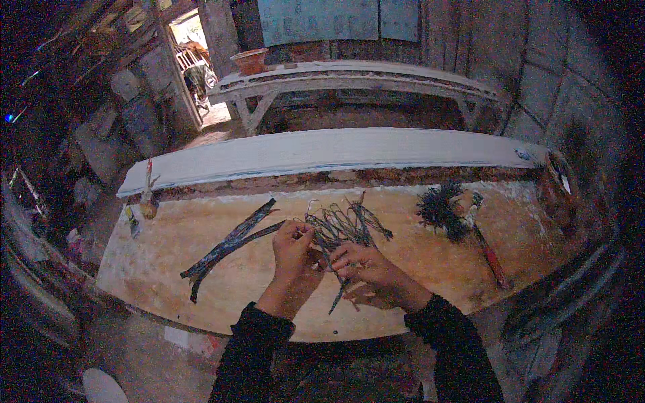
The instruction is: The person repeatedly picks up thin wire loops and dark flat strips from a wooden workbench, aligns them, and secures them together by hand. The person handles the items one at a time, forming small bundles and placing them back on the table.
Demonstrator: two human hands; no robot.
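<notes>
A tangle of thin, dark looped strands [336, 218] lies on a wooden tabletop [403, 309] in front of me. My left hand [295, 250] is closed at the tangle's left side, its fingertips pinched on strands. Over the near end of the bundle, the fingers of my right hand [368, 270] curl around the strands. One dark tapered end pokes out below the right hand toward the near edge. Left of my hands lie long, flat dark strips [225, 252], the end of one almost reaching my left fingers. The dim, grainy picture hides the strands' material.
To the right sit a bushy dark tuft [440, 211] and a red-handled tool [489, 258]. A small tool with a round base [148, 205] stands at the far left. Behind runs a raised pale board [322, 156]; farther off, a bench [363, 79] carries a reddish-brown bowl [250, 62].
</notes>
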